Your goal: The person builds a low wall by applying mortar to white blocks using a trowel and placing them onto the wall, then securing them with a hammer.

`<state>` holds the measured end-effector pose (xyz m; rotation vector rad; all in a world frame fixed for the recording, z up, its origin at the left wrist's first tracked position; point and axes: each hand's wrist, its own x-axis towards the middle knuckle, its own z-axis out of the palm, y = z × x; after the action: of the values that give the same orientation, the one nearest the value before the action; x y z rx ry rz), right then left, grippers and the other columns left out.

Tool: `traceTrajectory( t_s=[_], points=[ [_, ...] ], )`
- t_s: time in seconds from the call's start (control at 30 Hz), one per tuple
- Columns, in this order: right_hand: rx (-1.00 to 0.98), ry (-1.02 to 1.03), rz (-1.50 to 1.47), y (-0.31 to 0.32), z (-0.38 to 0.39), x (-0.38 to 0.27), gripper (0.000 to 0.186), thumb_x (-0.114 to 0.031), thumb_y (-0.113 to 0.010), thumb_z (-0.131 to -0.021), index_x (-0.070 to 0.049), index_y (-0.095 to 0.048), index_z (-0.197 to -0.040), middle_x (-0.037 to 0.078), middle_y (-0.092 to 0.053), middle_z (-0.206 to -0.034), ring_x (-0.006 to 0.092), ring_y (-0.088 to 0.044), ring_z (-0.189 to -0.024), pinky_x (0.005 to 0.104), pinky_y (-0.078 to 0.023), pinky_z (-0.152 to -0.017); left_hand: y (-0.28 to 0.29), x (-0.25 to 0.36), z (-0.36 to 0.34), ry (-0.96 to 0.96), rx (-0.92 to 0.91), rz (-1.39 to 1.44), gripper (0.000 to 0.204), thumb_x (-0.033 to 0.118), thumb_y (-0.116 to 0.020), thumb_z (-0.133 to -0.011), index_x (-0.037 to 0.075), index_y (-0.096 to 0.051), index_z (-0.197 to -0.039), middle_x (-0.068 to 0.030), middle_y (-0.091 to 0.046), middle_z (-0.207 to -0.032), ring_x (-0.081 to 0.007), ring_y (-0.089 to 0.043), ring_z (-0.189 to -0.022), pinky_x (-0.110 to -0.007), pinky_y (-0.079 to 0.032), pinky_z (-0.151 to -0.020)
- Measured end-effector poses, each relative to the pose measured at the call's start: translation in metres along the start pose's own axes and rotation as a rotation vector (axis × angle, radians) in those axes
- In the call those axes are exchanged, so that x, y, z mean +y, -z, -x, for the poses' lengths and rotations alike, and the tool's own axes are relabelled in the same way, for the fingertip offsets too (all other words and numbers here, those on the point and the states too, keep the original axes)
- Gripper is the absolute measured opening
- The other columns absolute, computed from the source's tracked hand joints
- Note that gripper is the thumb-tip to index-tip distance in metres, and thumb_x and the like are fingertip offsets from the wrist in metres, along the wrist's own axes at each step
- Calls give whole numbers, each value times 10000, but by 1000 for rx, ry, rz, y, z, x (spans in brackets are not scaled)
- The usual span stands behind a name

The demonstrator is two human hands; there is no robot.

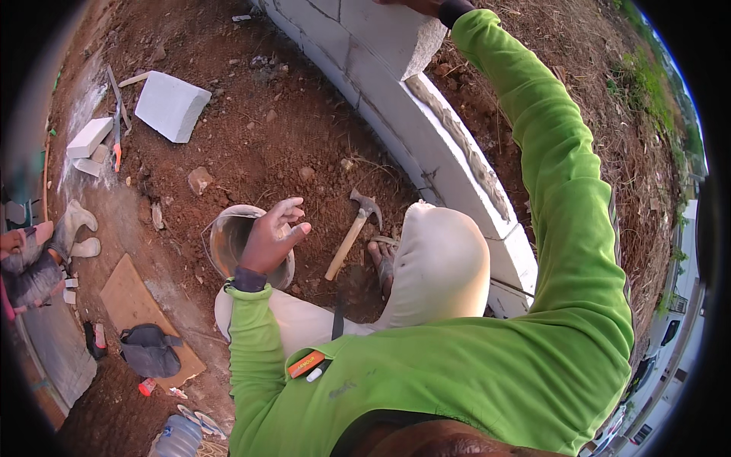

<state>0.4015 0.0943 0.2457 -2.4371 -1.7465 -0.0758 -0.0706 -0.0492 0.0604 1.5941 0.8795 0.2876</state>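
My left hand (272, 238) is raised over a bucket (221, 236) between my knees. Its fingers are loosely bent, the thumb stands apart, and nothing is in it. My right arm reaches far forward. The right hand (417, 4) lies at the top edge of a grey block (388, 38) in the upper course of the wall; most of its fingers are cut off by the picture's edge. Beside that block, grey mortar (464, 148) runs along the top of the lower blocks (415, 141). A claw hammer (352, 232) with a wooden handle lies on the soil near my foot.
Reddish soil with stones surrounds the wall. At the left lie a large white block (173, 107), smaller block pieces (90, 139) and a saw (117, 129). A person in boots (75, 227) sits at the far left, near a brown board (137, 297) with a dark bag (151, 350).
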Motion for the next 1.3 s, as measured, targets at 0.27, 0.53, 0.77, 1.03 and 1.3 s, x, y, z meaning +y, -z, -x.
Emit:
traceTrajectory(
  t_s=[0.27,0.53,0.77,1.03,1.3],
  points=[
    [-24,58,-176,-12,-15,16,1115,-765,-705,-738,-197,-326,-1620,260,-620,-1384,430,-624,-1243,486,-469,-1076,-22,5,-37,-84,-108,85,556,284,-755,-946,15,-566,-1395,-160,-677,-1192,-229,-661,-1128,-369,-509,-1008],
    [-295,114,-245,22,3,22,584,-524,-587,-1000,-375,-439,-1544,198,-599,-1409,388,-696,-1123,434,-693,-698,-3,-4,-11,-28,-7,-92,571,264,-777,-908,25,-573,-1385,-153,-688,-1167,-252,-675,-1104,-387,-523,-984],
    [-178,283,-78,4,-15,47,575,-507,-593,-1005,-324,-469,-1536,155,-591,-1447,341,-708,-1108,413,-677,-697,-4,-9,-10,-47,-12,-83,576,300,-779,-917,42,-578,-1391,-161,-695,-1154,-254,-690,-1090,-393,-529,-975],
    [-333,62,-205,23,-1,22,582,-466,-621,-1003,-370,-436,-1547,162,-531,-1504,360,-709,-1094,443,-687,-683,-7,1,-14,-21,-99,-84,588,279,-755,-947,38,-534,-1436,-156,-665,-1244,-227,-647,-1169,-371,-514,-1011],
    [-294,112,-44,22,-5,15,590,-472,-604,-997,-419,-407,-1551,159,-556,-1478,384,-640,-1219,487,-639,-780,-18,-9,-23,-109,-104,-38,567,299,-759,-931,48,-570,-1403,-149,-694,-1175,-235,-673,-1098,-380,-520,-993]
  ],
)
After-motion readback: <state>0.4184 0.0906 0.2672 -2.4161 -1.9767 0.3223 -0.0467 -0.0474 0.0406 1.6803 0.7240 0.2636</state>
